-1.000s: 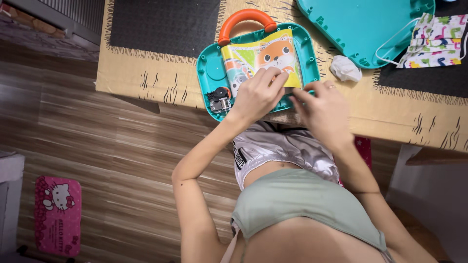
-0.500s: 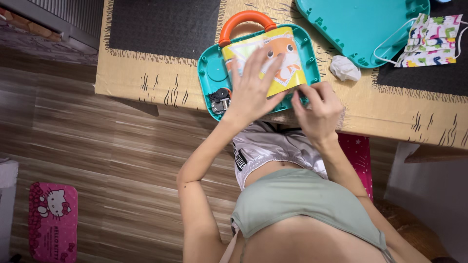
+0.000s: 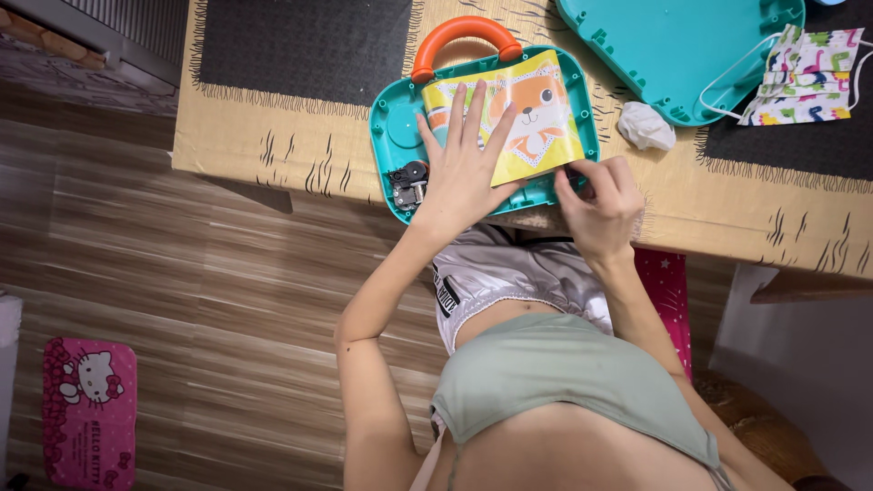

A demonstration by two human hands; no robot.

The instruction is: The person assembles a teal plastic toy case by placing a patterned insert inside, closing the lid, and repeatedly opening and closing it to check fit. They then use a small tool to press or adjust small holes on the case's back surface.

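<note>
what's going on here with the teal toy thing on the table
A person presses their left hand flat on a yellow picture card lying in an opened teal toy case with an orange handle. Their right hand pinches at the case's near edge. A small mechanism shows inside.

A tan worktop (image 3: 273, 136) printed with dark grass-like marks, seen from above, with black mats set into its surface. Lying on it near the front edge is a teal plastic toy case half (image 3: 393, 136) with an orange handle (image 3: 464, 35). Farther back, at the upper right, rests a second teal case half (image 3: 682, 45). Just beside that lie a crumpled white tissue (image 3: 646, 125) and a colourfully patterned face mask (image 3: 805, 77). Below the worktop is a wood-patterned floor (image 3: 164, 300), where a pink cartoon-cat mat (image 3: 86, 409) lies at the lower left.
</note>
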